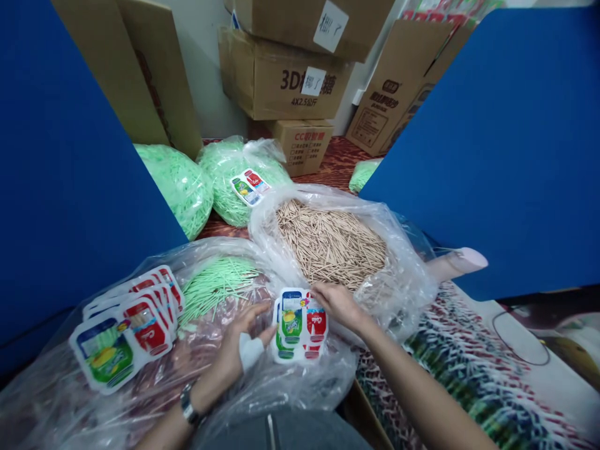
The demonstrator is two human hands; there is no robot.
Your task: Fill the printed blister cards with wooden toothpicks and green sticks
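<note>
Left hand (244,340): half open, fingers apart, beside printed cards (293,328) near plastic sheet's (285,394) right edge. Right hand (338,305): fingers at cards' upper-right corner; cannot tell whether clamped.

two hands (340,305), one wristwatch (189,403), two blue panels (506,150), three stacked boxes (262,78).

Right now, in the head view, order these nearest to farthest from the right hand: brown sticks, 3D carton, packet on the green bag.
1. Brown sticks: just beyond the right hand.
2. Packet on the green bag: farther back, left.
3. 3D carton: stacked at the back.
</note>
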